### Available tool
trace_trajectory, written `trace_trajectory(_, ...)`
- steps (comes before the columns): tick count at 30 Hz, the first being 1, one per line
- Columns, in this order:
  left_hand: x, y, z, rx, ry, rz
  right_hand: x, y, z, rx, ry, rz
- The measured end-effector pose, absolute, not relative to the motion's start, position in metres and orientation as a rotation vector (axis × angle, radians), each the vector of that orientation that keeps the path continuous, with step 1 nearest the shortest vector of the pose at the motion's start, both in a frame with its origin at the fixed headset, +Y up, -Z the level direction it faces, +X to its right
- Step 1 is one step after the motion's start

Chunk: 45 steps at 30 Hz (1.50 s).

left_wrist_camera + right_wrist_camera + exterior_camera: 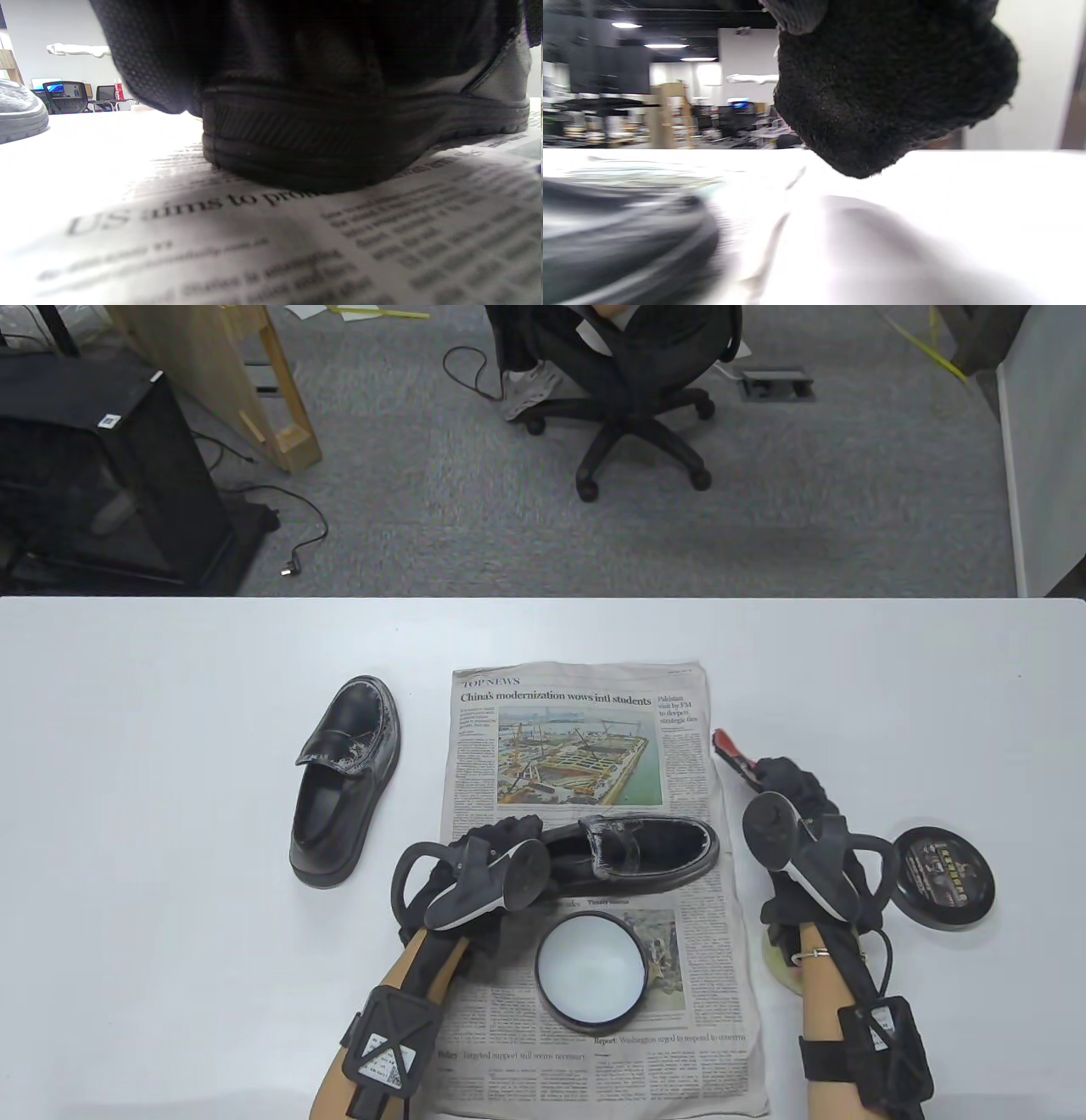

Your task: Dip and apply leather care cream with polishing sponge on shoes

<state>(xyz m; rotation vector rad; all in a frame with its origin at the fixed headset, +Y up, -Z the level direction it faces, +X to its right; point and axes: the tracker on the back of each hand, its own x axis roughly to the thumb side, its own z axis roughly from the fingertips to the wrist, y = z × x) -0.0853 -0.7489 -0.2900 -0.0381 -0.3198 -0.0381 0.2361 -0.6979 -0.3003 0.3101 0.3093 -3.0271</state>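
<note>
A black loafer [653,853] lies on its sole on the newspaper [577,729], toe to the right. My left hand [509,840] grips its heel end; the left wrist view shows the heel [305,140] close up under my gloved fingers [169,55]. My right hand [768,776] is just right of the newspaper and holds a black fuzzy polishing sponge [882,93] with a red-and-black back [731,751], a little above the table. The open cream tin [590,971] stands on the newspaper in front of the shoe. A second black loafer [344,780] lies to the left on the table.
The tin's black lid [946,878] lies right of my right hand. A pale yellowish object [782,969] lies partly hidden under my right forearm. The white table [170,712] ends at a far edge, with an office chair [628,381] beyond.
</note>
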Motion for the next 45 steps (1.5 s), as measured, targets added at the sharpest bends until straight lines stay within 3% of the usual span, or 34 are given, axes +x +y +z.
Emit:
trace_trajectory(5, -0.086, -0.749, -0.29, -0.044, -0.324, -0.031, 0.251, -0.744, -0.313, 0.342, -0.125, -2.888)
trace_trajectory(8, -0.086, -0.748, -0.291, -0.064, -0.331, -0.022, 0.261, -0.761, -0.309, 0.334, -0.586, -3.067)
trace_trajectory(9, -0.087, -0.748, -0.291, -0.069, -0.335, -0.02, 0.263, -0.759, -0.305, 0.331, -0.603, -3.121)
trace_trajectory(14, -0.091, -0.736, -0.286, -0.09, -0.373, 0.009, 0.261, -0.721, -0.265, 0.18, -0.296, -3.105)
trace_trajectory(17, -0.093, -0.719, -0.272, -0.005, -0.389, 0.015, 0.257, -0.709, -0.24, 0.107, -0.35, -3.068)
trace_trajectory(22, -0.094, -0.696, -0.232, 0.124, -0.47, 0.077, 0.253, -0.732, -0.227, 0.075, -0.553, -3.026)
trace_trajectory(29, -0.083, -0.732, -0.197, -0.071, -0.663, 0.058, 0.251, -0.754, -0.234, 0.109, -0.656, -2.908)
trace_trajectory(34, -0.079, -0.755, -0.201, -0.206, -0.693, 0.052, 0.257, -0.752, -0.236, 0.143, -0.52, -2.927)
trace_trajectory(38, -0.081, -0.759, -0.205, -0.25, -0.683, 0.119, 0.25, -0.732, -0.228, 0.064, -0.275, -2.946)
trace_trajectory(42, -0.083, -0.761, -0.209, -0.292, -0.69, 0.134, 0.203, -0.695, -0.204, -0.354, 0.184, -3.098)
trace_trajectory(45, -0.085, -0.762, -0.211, -0.302, -0.679, 0.149, 0.137, -0.685, -0.184, -0.744, 0.355, -3.003)
